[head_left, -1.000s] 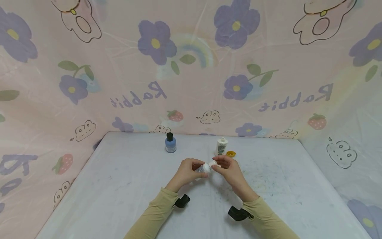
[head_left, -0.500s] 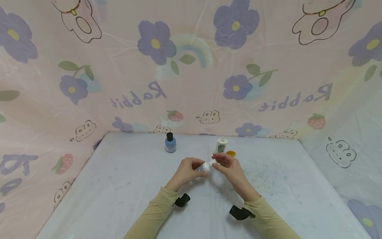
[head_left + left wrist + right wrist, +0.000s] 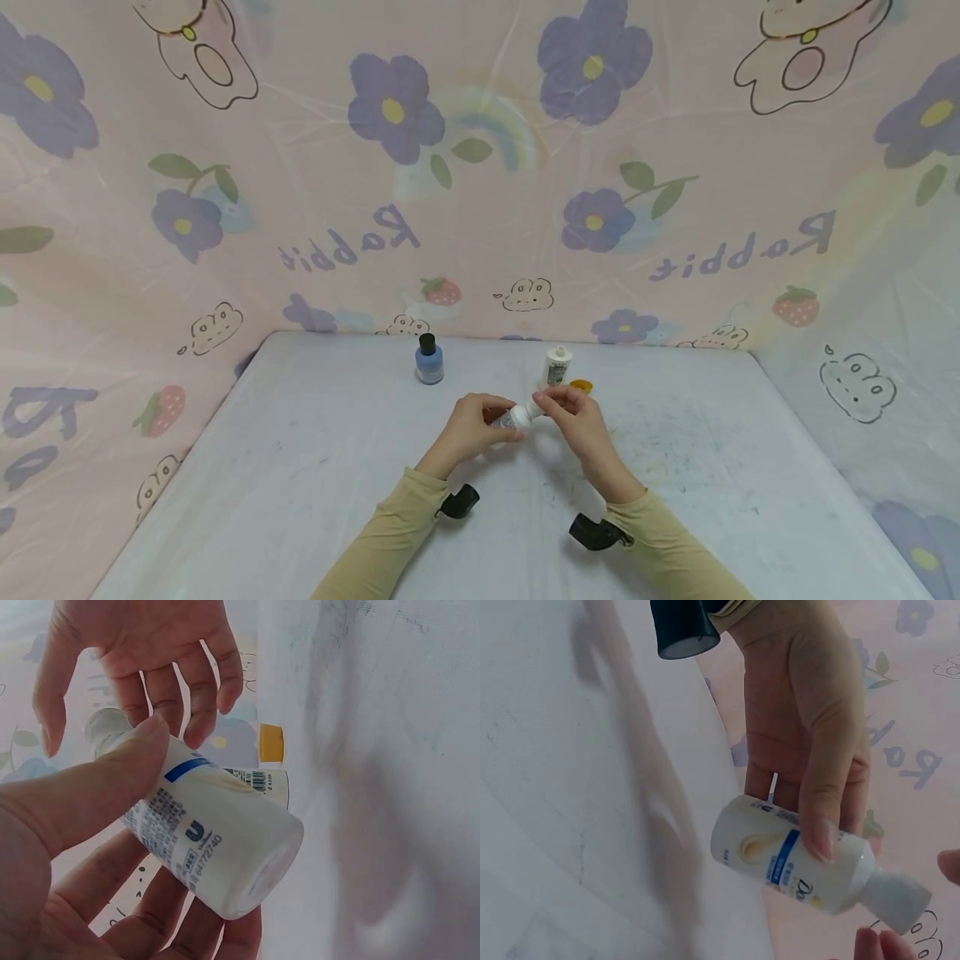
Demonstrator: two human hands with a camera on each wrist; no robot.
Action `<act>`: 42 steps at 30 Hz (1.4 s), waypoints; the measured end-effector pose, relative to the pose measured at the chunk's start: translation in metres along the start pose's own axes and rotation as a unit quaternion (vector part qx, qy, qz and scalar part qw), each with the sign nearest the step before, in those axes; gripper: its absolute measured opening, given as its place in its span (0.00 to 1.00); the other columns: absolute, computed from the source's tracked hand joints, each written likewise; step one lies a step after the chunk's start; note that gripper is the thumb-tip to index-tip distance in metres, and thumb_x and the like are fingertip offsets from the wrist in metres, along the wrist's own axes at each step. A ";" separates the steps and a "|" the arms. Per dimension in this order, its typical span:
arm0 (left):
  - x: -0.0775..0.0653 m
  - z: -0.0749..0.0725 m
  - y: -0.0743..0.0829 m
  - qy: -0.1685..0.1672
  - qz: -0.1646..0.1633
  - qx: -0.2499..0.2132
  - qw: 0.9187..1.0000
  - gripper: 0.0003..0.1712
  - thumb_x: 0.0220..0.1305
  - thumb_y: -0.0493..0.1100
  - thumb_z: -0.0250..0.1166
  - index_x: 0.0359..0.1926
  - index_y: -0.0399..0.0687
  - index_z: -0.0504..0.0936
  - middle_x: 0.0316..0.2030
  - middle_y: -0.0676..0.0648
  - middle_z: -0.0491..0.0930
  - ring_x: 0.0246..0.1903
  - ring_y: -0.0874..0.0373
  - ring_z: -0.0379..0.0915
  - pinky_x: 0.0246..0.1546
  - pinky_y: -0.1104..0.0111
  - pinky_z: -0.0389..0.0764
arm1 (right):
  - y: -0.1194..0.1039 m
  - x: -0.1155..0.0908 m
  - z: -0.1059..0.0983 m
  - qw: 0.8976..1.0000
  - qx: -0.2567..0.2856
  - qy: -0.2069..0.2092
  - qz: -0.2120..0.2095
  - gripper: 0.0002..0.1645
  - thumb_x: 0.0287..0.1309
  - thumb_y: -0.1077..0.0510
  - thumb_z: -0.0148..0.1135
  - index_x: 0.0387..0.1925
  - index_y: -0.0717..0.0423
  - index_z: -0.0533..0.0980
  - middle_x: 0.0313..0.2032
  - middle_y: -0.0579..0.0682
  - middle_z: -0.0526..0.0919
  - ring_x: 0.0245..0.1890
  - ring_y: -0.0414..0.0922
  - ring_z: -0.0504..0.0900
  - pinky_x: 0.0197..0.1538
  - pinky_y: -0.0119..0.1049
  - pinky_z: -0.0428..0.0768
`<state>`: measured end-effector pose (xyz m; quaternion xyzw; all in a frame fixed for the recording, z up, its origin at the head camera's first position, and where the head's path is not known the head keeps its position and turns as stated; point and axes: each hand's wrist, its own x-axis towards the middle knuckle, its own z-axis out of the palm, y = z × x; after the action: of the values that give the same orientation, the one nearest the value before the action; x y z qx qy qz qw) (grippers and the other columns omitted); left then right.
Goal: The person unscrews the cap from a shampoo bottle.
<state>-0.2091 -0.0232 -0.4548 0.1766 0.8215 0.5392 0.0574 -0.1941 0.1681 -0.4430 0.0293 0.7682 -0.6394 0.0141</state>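
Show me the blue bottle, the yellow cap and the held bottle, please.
Blue bottle [image 3: 430,365]: head view, on the middle of its body.
Yellow cap [image 3: 271,742]: left wrist view, on its side.
Held bottle [image 3: 225,832]: left wrist view, on its white body.

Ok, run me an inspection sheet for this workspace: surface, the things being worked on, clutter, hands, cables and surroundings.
Surface: white tabletop with faint dark smudges on the right.
Job's things: white bottle held tilted, white cap on it.
Clutter: blue bottle upright, black-capped; second white bottle upright, yellow cap beside it.
Hands: left hand grips the held bottle; right hand is at its cap, fingers loose, contact unclear.
Cables: nothing seen.
Surroundings: pink sheet printed with purple flowers.
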 end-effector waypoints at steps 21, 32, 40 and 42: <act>-0.001 0.000 0.000 -0.002 -0.008 0.004 1.000 0.21 0.46 0.43 0.78 0.44 0.46 0.86 0.43 0.50 0.82 0.45 0.55 0.77 0.47 0.58 0.78 | 0.005 -0.001 0.000 0.998 -0.030 -0.043 -0.030 0.23 0.56 0.57 0.69 0.52 0.63 0.76 0.44 0.53 0.81 0.46 0.47 0.79 0.49 0.43 0.77; -0.003 0.000 -0.002 0.001 -0.017 -0.005 1.000 0.20 0.45 0.42 0.79 0.43 0.47 0.86 0.43 0.50 0.82 0.46 0.55 0.77 0.48 0.57 0.78 | 0.006 -0.003 -0.002 0.997 -0.011 -0.062 -0.043 0.21 0.58 0.60 0.67 0.52 0.62 0.75 0.48 0.54 0.78 0.46 0.49 0.78 0.46 0.37 0.77; -0.002 0.000 -0.003 0.002 -0.016 0.004 1.000 0.20 0.45 0.42 0.79 0.43 0.47 0.87 0.42 0.51 0.83 0.42 0.59 0.77 0.44 0.60 0.79 | 0.006 -0.003 -0.002 0.997 -0.006 -0.063 -0.043 0.19 0.58 0.61 0.67 0.51 0.59 0.76 0.49 0.54 0.78 0.46 0.49 0.78 0.46 0.36 0.77; -0.002 0.000 -0.003 0.001 -0.018 0.007 1.000 0.20 0.45 0.42 0.79 0.43 0.47 0.86 0.42 0.51 0.83 0.40 0.60 0.77 0.42 0.63 0.79 | 0.006 -0.003 -0.003 0.997 -0.005 -0.064 -0.043 0.19 0.58 0.61 0.67 0.51 0.60 0.76 0.49 0.55 0.78 0.46 0.49 0.78 0.46 0.36 0.77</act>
<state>-0.2077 -0.0252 -0.4574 0.1620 0.8282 0.5325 0.0650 -0.1906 0.1720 -0.4482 -0.0452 0.7693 -0.6363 0.0361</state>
